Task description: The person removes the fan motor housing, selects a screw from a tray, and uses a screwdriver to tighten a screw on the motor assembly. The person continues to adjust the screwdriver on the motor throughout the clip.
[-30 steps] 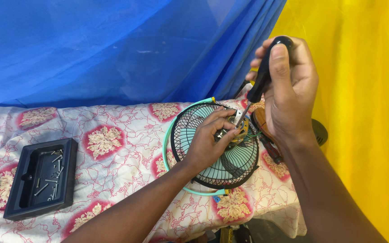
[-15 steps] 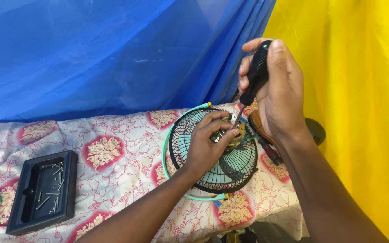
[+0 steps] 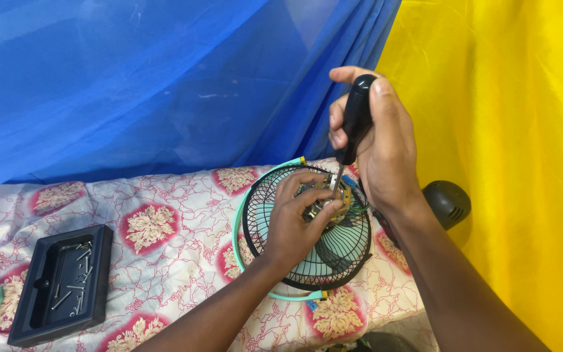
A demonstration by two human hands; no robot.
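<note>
A black tray (image 3: 37, 305) of loose screws lies at the near left of the flowered cloth (image 3: 164, 261), while farther on the left hand (image 3: 294, 225) pinches the motor (image 3: 324, 202) inside a black fan grille (image 3: 333, 261) and the right hand (image 3: 386, 150) clasps a black-handled screwdriver (image 3: 354, 120) upright over it

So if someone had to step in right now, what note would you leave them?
Right hand: gripping a black-handled screwdriver upright, tip down at the motor in the fan grille.
Left hand: steadying the motor on the black wire grille.
Black tray with loose screws sits at the table's left.
Done: several screws already out in the tray.
Left: whatever fastener the screwdriver is on; its state cannot be seen.
</note>
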